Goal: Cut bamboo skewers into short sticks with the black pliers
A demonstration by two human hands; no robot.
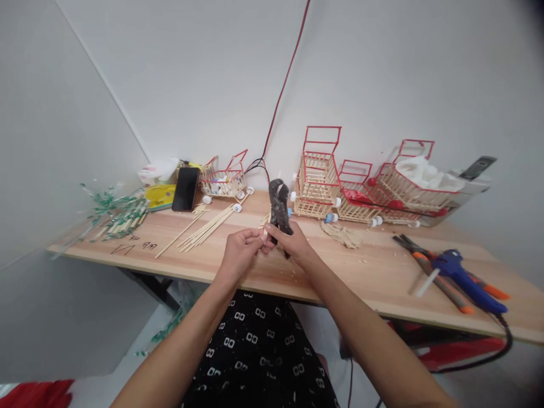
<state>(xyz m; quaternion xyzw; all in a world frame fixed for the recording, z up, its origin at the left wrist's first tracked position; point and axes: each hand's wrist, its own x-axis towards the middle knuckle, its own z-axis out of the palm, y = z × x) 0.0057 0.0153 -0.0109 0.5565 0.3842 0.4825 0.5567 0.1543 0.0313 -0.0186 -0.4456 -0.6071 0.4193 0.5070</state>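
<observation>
My right hand (293,240) is closed around a black hand tool (279,209) that looks like cutters, its rounded head pointing up and away from me. Close beside it, my left hand (245,250) is closed in a pinch, its fingertips meeting those of the right hand. A small pale piece shows between the fingers, too small to name. Thin wooden sticks (208,228) lie on the wooden table (255,272) to the left of my hands. Pale crumbs are scattered around the hands.
Small stick-built carts with red trim (318,181) stand along the wall, with another cart (223,184) at left. A phone (186,188), yellow packet (160,196) and green-wrapped bundle (123,218) are further left. At right lie a blue glue gun (467,277) and orange-handled pliers (442,283).
</observation>
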